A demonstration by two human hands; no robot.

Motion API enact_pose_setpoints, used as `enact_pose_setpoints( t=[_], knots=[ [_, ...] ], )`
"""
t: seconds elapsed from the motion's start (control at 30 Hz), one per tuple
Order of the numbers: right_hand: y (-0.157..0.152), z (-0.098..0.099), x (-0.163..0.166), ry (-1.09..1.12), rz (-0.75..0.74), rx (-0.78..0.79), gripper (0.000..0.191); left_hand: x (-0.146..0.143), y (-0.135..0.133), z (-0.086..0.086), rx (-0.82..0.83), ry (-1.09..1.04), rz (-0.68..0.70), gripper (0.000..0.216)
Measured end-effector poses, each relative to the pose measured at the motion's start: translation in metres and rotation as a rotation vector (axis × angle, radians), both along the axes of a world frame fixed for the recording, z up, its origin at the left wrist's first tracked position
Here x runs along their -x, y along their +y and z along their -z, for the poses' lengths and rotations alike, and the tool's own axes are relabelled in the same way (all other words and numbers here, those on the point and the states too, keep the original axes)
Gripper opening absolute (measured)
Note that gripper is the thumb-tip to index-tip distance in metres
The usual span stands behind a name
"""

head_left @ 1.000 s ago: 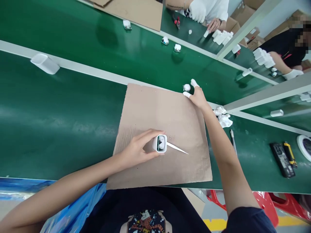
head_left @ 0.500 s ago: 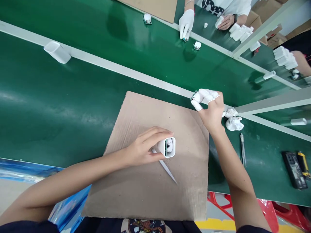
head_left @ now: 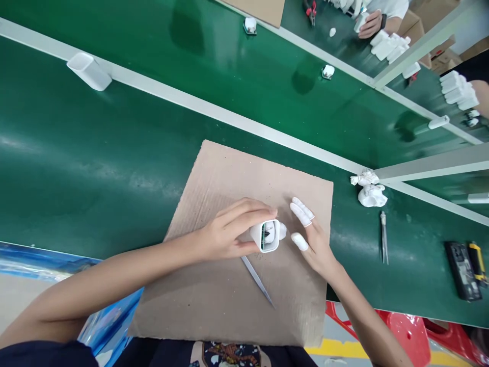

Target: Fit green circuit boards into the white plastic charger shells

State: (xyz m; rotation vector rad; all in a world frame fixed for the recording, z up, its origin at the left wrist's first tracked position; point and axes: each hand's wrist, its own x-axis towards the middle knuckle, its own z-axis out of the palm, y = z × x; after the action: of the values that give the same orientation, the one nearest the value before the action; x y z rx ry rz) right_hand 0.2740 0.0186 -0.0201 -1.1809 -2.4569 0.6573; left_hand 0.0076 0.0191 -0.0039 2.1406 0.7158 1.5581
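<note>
My left hand (head_left: 233, 232) grips a white plastic housing (head_left: 270, 244), its open end facing me. A green circuit board (head_left: 263, 235) and a white wrapped lump show inside it. Just right of the housing, a small white rounded piece (head_left: 282, 231) is partly hidden behind it. My right hand (head_left: 313, 239) is open over the cardboard, fingers apart, with white finger cots on the thumb and two fingers; nothing is held in it. Below the housing lie pointed tweezers (head_left: 259, 283), their upper end hidden by my left hand.
A cardboard sheet (head_left: 229, 306) covers the green bench before me. Another white housing (head_left: 89, 71) rests at the rail on the left. At right are crumpled white material (head_left: 372, 195), a thin metal tool (head_left: 383, 237) and a black device (head_left: 462, 270). A co-worker's hand (head_left: 370, 24) is across the bench.
My right hand came down and left from the rail toward the housing and let go of the small board with white padding. The co-worker's gloved hand withdrew, and a board by it is gone.
</note>
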Motion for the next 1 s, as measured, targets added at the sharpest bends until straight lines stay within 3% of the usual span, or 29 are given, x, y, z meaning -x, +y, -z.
enact_pose_setpoints(
  t=[0.23,0.47,0.6,0.77,0.87,1.0],
  knots=[
    [0.035,0.016,-0.008,-0.016,0.078,-0.033,0.054,0.005,0.001,-0.009,-0.013,-0.045,-0.018,0.056],
    [0.080,0.015,-0.013,0.034,0.075,-0.144,0.048,0.009,-0.002,-0.014,0.255,-0.123,-0.061,0.066],
    [0.074,-0.020,0.008,0.180,0.067,-0.328,0.035,0.009,-0.001,-0.009,0.283,-0.182,-0.056,0.081],
    [0.044,-0.081,0.042,0.189,-0.206,-0.564,0.040,0.013,0.000,-0.010,0.304,-0.141,0.105,0.087],
    [0.038,-0.094,0.050,0.175,-0.295,-0.605,0.034,0.014,0.000,-0.012,0.298,-0.128,0.214,0.087],
    [0.041,-0.092,0.048,0.177,-0.347,-0.560,0.032,0.013,0.000,-0.012,0.324,-0.138,0.291,0.085]
  ],
)
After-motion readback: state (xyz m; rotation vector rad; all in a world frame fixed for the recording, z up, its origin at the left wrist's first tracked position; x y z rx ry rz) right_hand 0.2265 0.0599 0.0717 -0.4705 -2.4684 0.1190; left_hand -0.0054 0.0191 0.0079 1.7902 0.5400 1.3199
